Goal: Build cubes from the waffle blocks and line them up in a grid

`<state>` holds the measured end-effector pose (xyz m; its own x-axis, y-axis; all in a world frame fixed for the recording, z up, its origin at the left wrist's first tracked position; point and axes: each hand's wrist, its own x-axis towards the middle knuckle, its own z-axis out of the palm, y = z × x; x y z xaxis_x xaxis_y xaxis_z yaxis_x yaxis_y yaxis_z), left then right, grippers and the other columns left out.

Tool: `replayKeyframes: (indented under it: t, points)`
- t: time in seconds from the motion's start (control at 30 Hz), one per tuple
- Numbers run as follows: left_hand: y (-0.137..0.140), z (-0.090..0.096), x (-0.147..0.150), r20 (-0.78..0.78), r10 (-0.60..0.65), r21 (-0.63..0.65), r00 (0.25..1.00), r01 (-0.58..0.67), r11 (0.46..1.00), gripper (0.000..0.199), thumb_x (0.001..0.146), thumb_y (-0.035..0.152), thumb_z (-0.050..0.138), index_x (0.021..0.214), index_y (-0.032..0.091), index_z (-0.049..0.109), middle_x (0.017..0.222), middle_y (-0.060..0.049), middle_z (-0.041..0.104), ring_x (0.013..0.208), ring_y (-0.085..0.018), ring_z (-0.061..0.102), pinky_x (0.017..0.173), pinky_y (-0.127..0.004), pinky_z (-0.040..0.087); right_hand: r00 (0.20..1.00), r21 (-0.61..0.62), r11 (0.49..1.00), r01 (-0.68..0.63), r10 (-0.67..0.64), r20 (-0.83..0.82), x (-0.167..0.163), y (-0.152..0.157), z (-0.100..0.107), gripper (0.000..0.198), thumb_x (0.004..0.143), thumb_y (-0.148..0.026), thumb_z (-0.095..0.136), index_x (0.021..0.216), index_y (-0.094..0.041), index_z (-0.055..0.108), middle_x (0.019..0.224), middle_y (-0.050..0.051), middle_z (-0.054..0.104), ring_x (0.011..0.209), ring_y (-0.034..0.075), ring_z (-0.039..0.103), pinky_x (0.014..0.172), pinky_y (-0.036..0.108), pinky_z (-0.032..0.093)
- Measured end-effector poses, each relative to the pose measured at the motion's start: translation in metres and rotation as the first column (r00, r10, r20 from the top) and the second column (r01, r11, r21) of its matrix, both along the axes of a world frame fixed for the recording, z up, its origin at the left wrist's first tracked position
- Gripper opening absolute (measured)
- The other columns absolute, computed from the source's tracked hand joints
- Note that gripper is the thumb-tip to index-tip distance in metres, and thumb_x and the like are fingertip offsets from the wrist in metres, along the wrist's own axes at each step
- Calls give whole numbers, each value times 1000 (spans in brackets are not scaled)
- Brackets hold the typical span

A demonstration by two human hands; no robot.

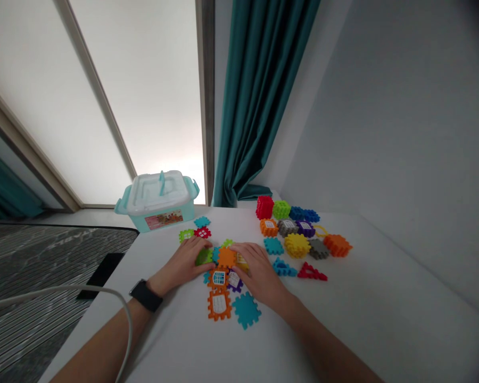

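My left hand (194,256) is closed on a green interlocking building tile (204,257), thumb at the near edge and fingers over the far side. My right hand (257,268) curls round a yellow tile (241,261), partly hidden by its fingers. Between the hands sits an orange tile (226,257), with a small part of a blue tile (216,254) at its left. Just nearer lie an orange window tile (218,277) and a purple tile (234,281) with a white label. Closer to me are another orange tile (219,305) and a blue tile (246,310). A black watch (146,296) is on my left wrist.
A lidded turquoise box (159,202) stands at the table's back left. Sorted stacks of tiles, including yellow ones (297,246) and red ones (264,207), fill the right. A red triangular piece (312,272) lies near them. A pale cable (115,291) crosses the lower left.
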<state>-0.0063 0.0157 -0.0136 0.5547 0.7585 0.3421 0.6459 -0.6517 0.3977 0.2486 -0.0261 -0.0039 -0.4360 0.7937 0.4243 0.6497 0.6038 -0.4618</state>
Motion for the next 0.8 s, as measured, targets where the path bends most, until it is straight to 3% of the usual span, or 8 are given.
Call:
replayKeyframes:
  t: [0.2,0.5,0.8]
  points:
    - [-12,12,13,57,-27,92,998,22,996,53,78,42,79,122,24,55,124,-11,60,118,-31,55,101,-48,44,999,23,1000,-5,6,-42,-2,-2,2,36,95,-20,54,131,-23,54,131,10,64,123,27,55,108,50,42]
    - [-17,14,17,133,3,200,991,-30,979,45,79,37,79,115,24,56,121,-11,59,116,-31,55,100,-48,46,994,56,997,-59,64,-89,-4,-4,2,39,98,-19,49,136,-25,50,136,9,61,128,26,54,110,51,41]
    - [-18,14,17,161,-3,167,987,-24,986,47,77,38,81,114,23,57,122,-12,58,117,-31,54,100,-48,47,996,81,995,-54,59,-63,-4,-4,-1,47,97,-18,48,143,-26,45,138,10,60,128,26,53,110,52,42]
